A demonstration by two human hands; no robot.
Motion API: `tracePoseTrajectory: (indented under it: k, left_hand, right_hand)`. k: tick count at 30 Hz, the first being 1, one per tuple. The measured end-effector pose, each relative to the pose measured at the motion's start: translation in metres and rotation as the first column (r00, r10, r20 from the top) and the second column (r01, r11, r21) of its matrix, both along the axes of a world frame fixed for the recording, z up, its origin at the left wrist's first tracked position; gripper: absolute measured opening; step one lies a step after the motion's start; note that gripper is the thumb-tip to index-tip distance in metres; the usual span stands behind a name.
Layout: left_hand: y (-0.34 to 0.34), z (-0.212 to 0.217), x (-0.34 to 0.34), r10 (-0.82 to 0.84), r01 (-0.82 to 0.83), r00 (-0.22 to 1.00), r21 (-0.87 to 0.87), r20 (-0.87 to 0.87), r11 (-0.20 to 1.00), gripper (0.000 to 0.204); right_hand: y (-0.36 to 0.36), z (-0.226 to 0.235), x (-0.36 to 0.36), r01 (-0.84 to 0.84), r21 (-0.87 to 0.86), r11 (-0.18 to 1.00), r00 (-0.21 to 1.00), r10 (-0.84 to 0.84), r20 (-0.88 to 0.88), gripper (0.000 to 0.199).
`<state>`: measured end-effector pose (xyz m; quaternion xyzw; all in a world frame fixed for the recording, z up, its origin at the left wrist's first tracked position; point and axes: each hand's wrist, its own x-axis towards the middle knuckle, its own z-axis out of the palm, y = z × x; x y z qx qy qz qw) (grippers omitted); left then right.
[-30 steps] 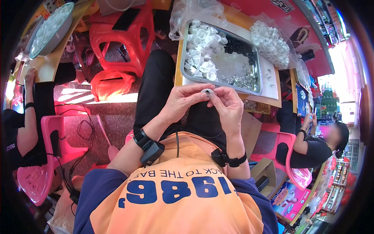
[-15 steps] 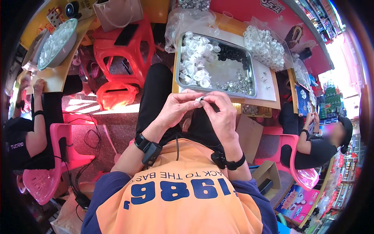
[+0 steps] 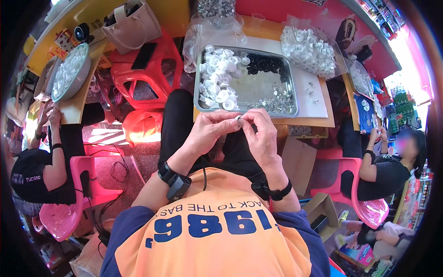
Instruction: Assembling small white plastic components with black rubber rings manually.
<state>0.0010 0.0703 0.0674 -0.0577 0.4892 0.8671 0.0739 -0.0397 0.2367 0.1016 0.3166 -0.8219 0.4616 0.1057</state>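
Note:
My left hand (image 3: 208, 133) and my right hand (image 3: 260, 135) meet just off the near edge of a metal tray (image 3: 258, 86). Between their fingertips is a small white plastic piece (image 3: 237, 118), pinched from both sides; the fingers cover most of it. White plastic caps (image 3: 218, 79) are heaped along the tray's left side. Small black parts (image 3: 268, 66) lie at its far right, and little shiny metal pieces (image 3: 278, 99) are scattered at its near right.
Beside the tray, a clear bag of white parts (image 3: 308, 51) rests on a white board (image 3: 314, 106) with several loose screws. A red stool (image 3: 159, 87) stands left. One co-worker (image 3: 46, 171) sits left, another (image 3: 390, 171) right. An open cardboard box (image 3: 318, 210) is low right.
My hands keep their pinch on the white piece, with slight finger shifts. The tray and table appear a little further left in view. Another person's legs have come into view at lower right.

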Motion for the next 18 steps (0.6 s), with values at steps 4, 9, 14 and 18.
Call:
tracePoseTrajectory:
  k: [4,9,14,18]
  left_hand:
    - [0.009,-0.004,-0.011,-0.033,0.027,0.999,0.267,0.016,0.963,0.03]
    - [0.004,-0.016,-0.037,0.024,-0.036,0.999,0.421,0.035,0.906,0.031]
    - [0.008,-0.003,-0.039,-0.056,0.043,0.998,0.401,0.02,0.915,0.033]
    - [0.006,0.001,-0.043,-0.039,0.022,0.999,0.412,0.033,0.911,0.029]
  right_hand:
    - [0.004,-0.002,-0.007,0.04,-0.05,0.998,0.998,-0.038,0.048,0.01]
    - [0.006,0.003,-0.007,0.013,-0.061,0.998,0.998,-0.01,0.06,0.011]
    - [0.015,0.015,-0.027,0.125,-0.144,0.982,0.991,-0.118,0.058,0.014]
    - [0.011,0.016,-0.031,0.121,0.01,0.993,0.991,-0.12,-0.06,0.016]
